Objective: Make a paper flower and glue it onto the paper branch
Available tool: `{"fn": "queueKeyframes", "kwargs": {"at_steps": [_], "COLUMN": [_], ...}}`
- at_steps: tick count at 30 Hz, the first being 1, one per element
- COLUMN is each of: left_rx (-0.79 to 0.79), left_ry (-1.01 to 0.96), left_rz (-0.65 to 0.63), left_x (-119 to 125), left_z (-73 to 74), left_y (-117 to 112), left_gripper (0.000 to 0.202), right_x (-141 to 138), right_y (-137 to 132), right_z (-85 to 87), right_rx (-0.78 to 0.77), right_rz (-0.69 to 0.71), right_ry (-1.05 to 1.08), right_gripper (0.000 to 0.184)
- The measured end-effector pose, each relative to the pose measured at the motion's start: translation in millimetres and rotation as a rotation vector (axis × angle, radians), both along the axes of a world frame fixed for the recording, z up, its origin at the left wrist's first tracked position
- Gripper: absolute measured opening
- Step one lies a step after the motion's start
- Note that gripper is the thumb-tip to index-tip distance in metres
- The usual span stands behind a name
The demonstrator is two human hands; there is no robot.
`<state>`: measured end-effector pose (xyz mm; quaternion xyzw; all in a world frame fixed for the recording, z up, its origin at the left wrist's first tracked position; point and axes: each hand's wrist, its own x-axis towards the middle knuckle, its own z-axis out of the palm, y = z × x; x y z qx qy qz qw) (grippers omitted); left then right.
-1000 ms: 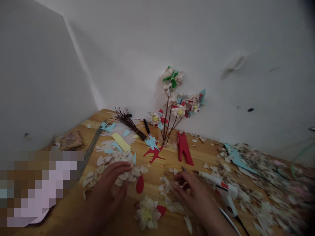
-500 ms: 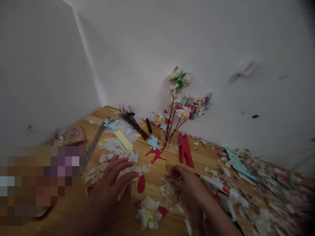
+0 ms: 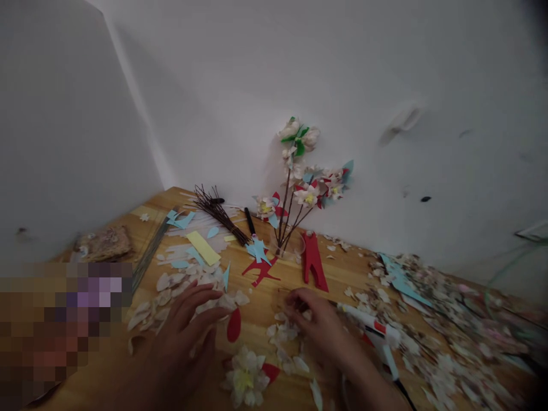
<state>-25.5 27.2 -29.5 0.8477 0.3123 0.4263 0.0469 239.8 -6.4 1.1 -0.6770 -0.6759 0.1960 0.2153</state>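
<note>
My left hand [image 3: 184, 328] lies flat on the wooden table [image 3: 342, 274], fingers spread over a heap of cream paper petals [image 3: 171, 288]. My right hand [image 3: 314, 322] reaches forward to its right, fingertips curled down among a few loose petals [image 3: 278, 331]; what they pinch, if anything, is too small to name. Between the hands lies a red petal cut-out [image 3: 233, 325]. A finished cream paper flower [image 3: 244, 377] with a yellow centre rests near the front edge. A white glue gun [image 3: 374, 331] lies just right of my right wrist.
A glass holds a bunch of paper flowers on dark stems [image 3: 299, 188] against the white wall. Red paper cut-outs [image 3: 313, 260], blue scraps [image 3: 257, 249], a yellow strip [image 3: 202, 247] and a bundle of dark twigs [image 3: 216, 211] lie behind. Paper litter [image 3: 436, 325] covers the right side.
My right hand has crept forward and left from beside the glue gun to the loose petals. My left hand's fingers have spread flatter over the petal heap. The camera has swayed slightly.
</note>
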Motion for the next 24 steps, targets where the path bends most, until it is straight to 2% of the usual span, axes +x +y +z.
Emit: {"fn": "queueKeyframes", "kwargs": {"at_steps": [3,6,10,12,18,24], "left_rx": [-0.013,-0.020,-0.030,-0.027,-0.013,-0.188], "left_ry": [0.006,0.038,0.061,0.079,0.062,-0.027], "left_rz": [0.024,0.019,0.018,0.007,-0.014,-0.009], "left_x": [1,1,-2,-3,-2,3], "left_z": [-3.3,-5.0,-3.5,-2.6,-2.2,-4.8], "left_y": [2,2,3,3,4,-2], "left_gripper": [0.036,0.035,0.038,0.040,0.037,0.035], "right_x": [-30,-61,-87,-92,-92,-78], "right_y": [5,14,24,25,22,20], "right_z": [12.1,17.6,14.5,11.7,7.1,6.7], "right_rx": [-0.011,-0.034,-0.046,-0.043,-0.032,-0.012], "right_rz": [0.212,0.396,0.507,0.534,0.446,0.202], "right_ry": [-0.046,-0.139,-0.269,-0.298,-0.218,0.162], "right_gripper": [0.013,0.026,0.039,0.039,0.024,0.019]}}
